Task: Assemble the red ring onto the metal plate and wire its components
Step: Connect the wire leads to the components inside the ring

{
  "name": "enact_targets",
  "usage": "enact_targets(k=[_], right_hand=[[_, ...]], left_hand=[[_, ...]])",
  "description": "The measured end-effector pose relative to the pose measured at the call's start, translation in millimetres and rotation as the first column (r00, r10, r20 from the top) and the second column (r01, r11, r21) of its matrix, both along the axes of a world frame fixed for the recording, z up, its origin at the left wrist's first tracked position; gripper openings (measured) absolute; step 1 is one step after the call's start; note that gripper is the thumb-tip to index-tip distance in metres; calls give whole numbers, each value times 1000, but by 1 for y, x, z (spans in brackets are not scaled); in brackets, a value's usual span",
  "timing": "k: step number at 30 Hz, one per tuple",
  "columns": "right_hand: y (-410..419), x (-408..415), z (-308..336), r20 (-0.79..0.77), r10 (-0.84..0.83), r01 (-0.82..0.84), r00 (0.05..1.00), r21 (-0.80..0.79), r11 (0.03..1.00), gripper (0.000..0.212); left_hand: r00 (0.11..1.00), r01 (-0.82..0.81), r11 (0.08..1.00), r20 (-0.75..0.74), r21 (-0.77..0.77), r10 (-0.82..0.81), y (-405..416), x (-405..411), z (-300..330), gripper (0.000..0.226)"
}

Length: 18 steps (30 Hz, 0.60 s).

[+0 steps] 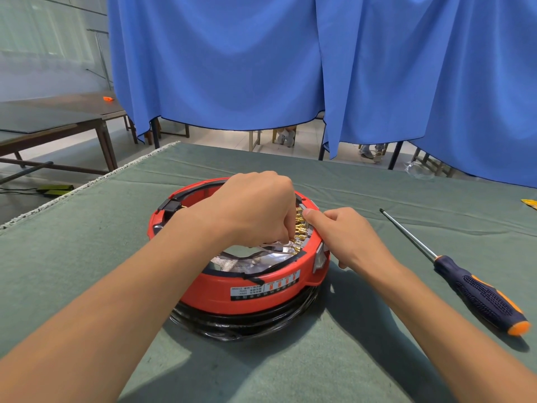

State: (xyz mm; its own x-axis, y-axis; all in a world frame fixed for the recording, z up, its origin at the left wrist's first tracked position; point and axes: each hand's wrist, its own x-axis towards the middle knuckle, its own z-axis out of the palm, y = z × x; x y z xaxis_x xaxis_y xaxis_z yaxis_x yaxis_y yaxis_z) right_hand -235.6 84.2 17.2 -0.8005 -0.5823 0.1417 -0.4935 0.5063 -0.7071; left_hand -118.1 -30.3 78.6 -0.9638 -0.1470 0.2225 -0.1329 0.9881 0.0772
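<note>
Head view, task item: red ring [247, 289], seated on a black-wrapped base, directly beneath both hands at the table's middle; silvery foil-like lining shows inside the ring. Whether the metal plate lies under it cannot be told.

Head view, wiring point: row of brass terminals [300, 228] along the ring's inner right wall, running near-to-far, lying between the two hands.

Head view, left hand [247, 210]: curled over the ring's opening, fingers pinched down at the terminal row; whatever it pinches is hidden by the fingers.

Head view, right hand [345, 234]: loosely curled on the ring's outer right rim, thumb [312, 216] pressed against the rim just beside the terminals; it braces and grips nothing.

Head view, deciding relation: the terminals sit just right of the left fingertips and just left of the right thumb. The left hand is nearer and seems the working hand. By judgement, a connector must go on along the row's cross direction, inward from the rim.

Head view, tool: screwdriver [465, 277], right of the right hand, well apart, tip pointing away, untouched.

Head view, surface: green felt-like table cover [87, 271], slightly creased, under both forearms.

Head view, room: blue curtain [232, 68] beyond the hands; bare tables far left; chair legs visible below the curtain hem.
</note>
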Motion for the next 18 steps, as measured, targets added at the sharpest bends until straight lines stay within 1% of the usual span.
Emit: enact_targets(k=[4,18], right_hand=[[0,0,-1,-2,2,-2,1000,-4,1000,45],[1,-2,-3,9,7,-7,1000,-4,1000,43]], left_hand=[[1000,-1,999,-3,33,1,-1,0,1,8],[1000,-2,1000,-11,20,2,0,0,-1,9]])
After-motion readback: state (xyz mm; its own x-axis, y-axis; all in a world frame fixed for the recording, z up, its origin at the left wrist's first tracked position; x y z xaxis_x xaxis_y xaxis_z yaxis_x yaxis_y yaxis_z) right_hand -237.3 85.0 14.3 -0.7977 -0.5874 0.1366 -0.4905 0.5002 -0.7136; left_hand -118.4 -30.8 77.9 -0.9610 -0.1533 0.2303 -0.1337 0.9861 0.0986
